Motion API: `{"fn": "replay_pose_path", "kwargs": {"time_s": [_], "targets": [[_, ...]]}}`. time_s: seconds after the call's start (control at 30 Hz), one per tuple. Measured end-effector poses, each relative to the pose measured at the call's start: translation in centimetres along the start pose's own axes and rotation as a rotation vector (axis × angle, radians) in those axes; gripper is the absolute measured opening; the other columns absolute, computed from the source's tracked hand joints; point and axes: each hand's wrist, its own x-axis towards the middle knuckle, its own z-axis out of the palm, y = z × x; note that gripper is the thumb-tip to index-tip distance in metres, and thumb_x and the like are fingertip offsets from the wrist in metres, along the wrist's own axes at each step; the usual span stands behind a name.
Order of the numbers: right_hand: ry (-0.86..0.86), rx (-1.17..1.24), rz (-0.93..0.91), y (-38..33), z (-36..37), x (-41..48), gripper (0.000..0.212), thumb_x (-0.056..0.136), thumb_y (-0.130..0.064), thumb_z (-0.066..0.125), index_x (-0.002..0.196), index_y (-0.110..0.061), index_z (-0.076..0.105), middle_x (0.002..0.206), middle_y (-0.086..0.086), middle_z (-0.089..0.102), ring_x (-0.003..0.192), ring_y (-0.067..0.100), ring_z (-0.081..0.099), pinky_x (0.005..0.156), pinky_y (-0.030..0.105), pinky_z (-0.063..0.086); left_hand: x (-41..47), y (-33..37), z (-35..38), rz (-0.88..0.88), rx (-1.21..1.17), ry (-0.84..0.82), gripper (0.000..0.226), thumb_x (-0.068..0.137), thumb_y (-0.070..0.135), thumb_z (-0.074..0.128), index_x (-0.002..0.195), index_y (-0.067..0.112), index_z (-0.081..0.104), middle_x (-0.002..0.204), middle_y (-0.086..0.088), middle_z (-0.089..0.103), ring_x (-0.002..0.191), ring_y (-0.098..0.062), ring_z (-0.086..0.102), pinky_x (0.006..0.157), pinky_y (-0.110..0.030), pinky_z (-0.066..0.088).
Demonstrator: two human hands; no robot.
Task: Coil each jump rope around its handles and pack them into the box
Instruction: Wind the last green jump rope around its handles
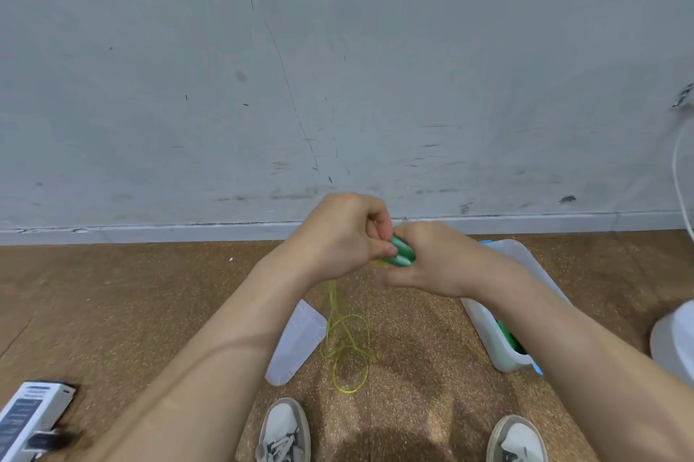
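Scuffed grey wall (263, 67) met a speckled brown floor (112, 311) at a pale skirting strip. At centre, above the floor, both hands came together on a pair of green handles (403, 257) held side by side. The left hand (338, 236) had its fingers curled, thumb and fingertips pinching the handles at their near end; the right hand (432, 258), back toward the camera, gripped them from the other side, its fingers mostly hidden. A thin yellow-green rope (347, 349) dropped from the handles, passed below the left hand and lay in loose loops on the floor, between a clear lid (296, 341) on the left and the box (492, 341) on the right. The lid lay flat on the floor, just beside the loops. The box, of translucent plastic, stood open under the right forearm and held green objects (510, 339), too hidden to identify. Two pale shoes (283, 431) (516, 441) showed at the bottom edge, either side of a shadow on the floor. A white carton (30, 412) with dark print lay at lower left. At the right edge were a white cable (678, 180) and a rounded white object (676, 341), cut off by the frame.
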Motion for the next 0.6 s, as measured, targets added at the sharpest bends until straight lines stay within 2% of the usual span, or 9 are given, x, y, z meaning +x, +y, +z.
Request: {"fn": "replay_pose_path", "kwargs": {"time_s": [0.1,0.23,0.37,0.4,0.47,0.53,0.6], "targets": [[-0.033,0.062,-0.021,0.2,-0.1,-0.1,0.044,0.077,-0.064,0.064,0.081,-0.02,0.059,0.072,-0.003,0.058,0.07,0.017,0.055,0.064,0.033,0.045,0.0,0.1,-0.2,-0.023,-0.015,-0.039,0.018,0.071,0.019,0.082,0.067,0.021,0.064,0.053,0.011,0.059,0.047,0.004,0.05,0.055,-0.018,0.043],[-0.085,0.129,-0.071,-0.8,-0.5,-0.5,0.031,0.084,-0.052,0.064,0.084,-0.02,0.064,0.077,0.001,0.063,0.071,0.014,0.054,0.07,0.032,0.046,-0.2,0.7,-1.1,-0.005,0.108,-0.057,0.018,0.07,0.028,0.08,0.066,0.023,0.064,0.056,0.008,0.06,0.049,-0.001,0.049,0.053,-0.022,0.039],[-0.183,0.155,-0.076,-1.9,-1.3,-1.1,0.031,0.085,-0.044,0.064,0.067,-0.021,0.054,0.056,-0.005,0.043,0.052,0.011,0.04,0.053,0.026,0.035,-0.4,0.5,-2.1,0.038,0.233,-0.05,0.028,0.065,0.047,0.08,0.066,0.025,0.065,0.053,0.007,0.053,0.05,-0.006,0.046,0.05,-0.025,0.034],[-0.231,0.23,-0.053,-2.1,-1.6,-1.3,0.031,0.086,-0.041,0.063,0.064,-0.022,0.051,0.052,-0.005,0.04,0.047,0.013,0.038,0.047,0.025,0.034,-0.5,0.2,-2.3,0.029,0.158,-0.072,0.03,0.063,0.048,0.082,0.066,0.023,0.066,0.051,0.008,0.049,0.047,-0.007,0.042,0.048,-0.025,0.031],[-0.339,0.413,-0.001,-2.2,-2.1,-1.8,0.031,0.089,-0.031,0.062,0.062,-0.022,0.049,0.048,-0.001,0.039,0.04,0.014,0.034,0.042,0.02,0.03,-0.7,-0.4,-2.6,-0.006,-0.18,-0.167,0.031,0.065,0.041,0.085,0.063,0.016,0.067,0.045,0.008,0.04,0.044,-0.009,0.031,0.047,-0.026,0.022],[-0.412,0.526,-0.026,-2.4,-2.4,-2.4,0.03,0.09,-0.027,0.061,0.063,-0.022,0.051,0.048,0.002,0.041,0.039,0.014,0.033,0.04,0.019,0.029,-0.9,-0.8,-2.6,-0.027,-0.467,-0.234,0.03,0.068,0.035,0.082,0.055,0.015,0.065,0.042,0.008,0.036,0.043,-0.007,0.026,0.044,-0.023,0.018],[-0.407,0.637,-0.091,-2.7,-2.5,-2.6,0.022,0.084,-0.03,0.057,0.067,-0.017,0.051,0.048,0.004,0.041,0.04,0.017,0.03,0.04,0.021,0.026,-1.0,-0.9,-2.3,-0.042,-0.604,-0.257,0.037,0.076,0.036,0.076,0.047,0.02,0.06,0.042,0.008,0.038,0.041,-0.005,0.027,0.043,-0.021,0.019]]}}
